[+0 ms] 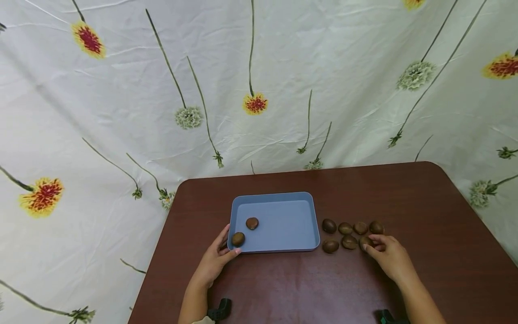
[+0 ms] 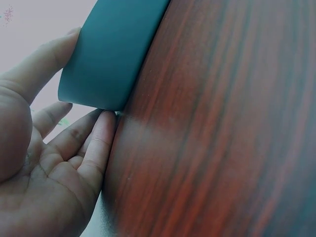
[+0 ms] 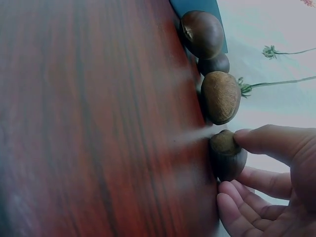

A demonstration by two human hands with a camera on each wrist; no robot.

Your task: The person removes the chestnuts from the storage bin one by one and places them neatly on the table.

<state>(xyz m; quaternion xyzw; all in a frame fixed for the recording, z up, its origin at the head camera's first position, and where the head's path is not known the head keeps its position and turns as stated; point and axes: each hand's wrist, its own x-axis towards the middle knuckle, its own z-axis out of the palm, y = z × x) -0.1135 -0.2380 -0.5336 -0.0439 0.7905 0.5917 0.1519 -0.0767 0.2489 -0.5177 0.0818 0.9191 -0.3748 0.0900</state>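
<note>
Chestnut (image 3: pixel 228 163) on bench (image 1: pixel 283 288), pinched between thumb and fingers of right hand (image 1: pixel 390 257); left hand (image 1: pixel 214 261), fingers loosely extended, touches tray (image 1: pixel 283 225) corner.

At lower centre, the left hand (image 1: pixel 214 261) holds the lower-left corner of a blue tray (image 1: pixel 283 222) containing two chestnuts (image 1: pixel 252 223). Lower right on the brown desk (image 1: pixel 303 288), the right hand (image 1: pixel 390 257) pinches one of seven more chestnuts (image 1: pixel 349 242). Flowered cloth (image 1: pixel 283 58) fills the top.
</note>
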